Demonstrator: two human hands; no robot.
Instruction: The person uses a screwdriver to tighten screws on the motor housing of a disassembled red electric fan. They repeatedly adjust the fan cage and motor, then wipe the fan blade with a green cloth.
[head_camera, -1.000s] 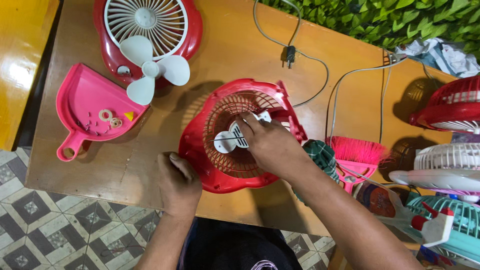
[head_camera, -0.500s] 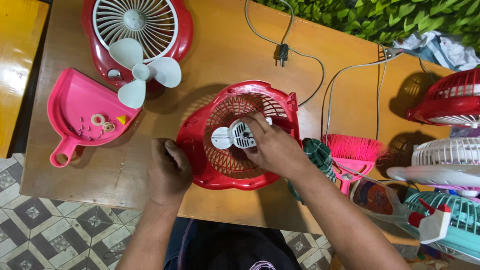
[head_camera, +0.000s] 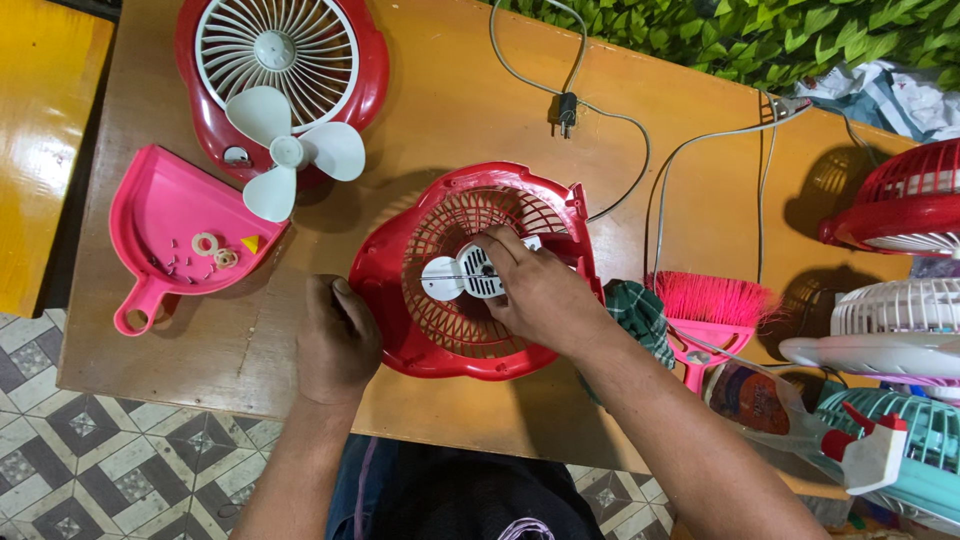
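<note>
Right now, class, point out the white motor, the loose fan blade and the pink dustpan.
white motor (head_camera: 462, 277), head view, on its round casing.
loose fan blade (head_camera: 285, 152), head view, on its hub.
pink dustpan (head_camera: 165, 215), head view, on its bare floor.

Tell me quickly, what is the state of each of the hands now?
Left hand: curled, pressing on the rim of the red plastic fan housing.
Right hand: fingers gripping the small white round motor.

Single head-worn view, looking steeply down from close above onto the wooden table (head_camera: 700, 180), near edge at bottom
</note>
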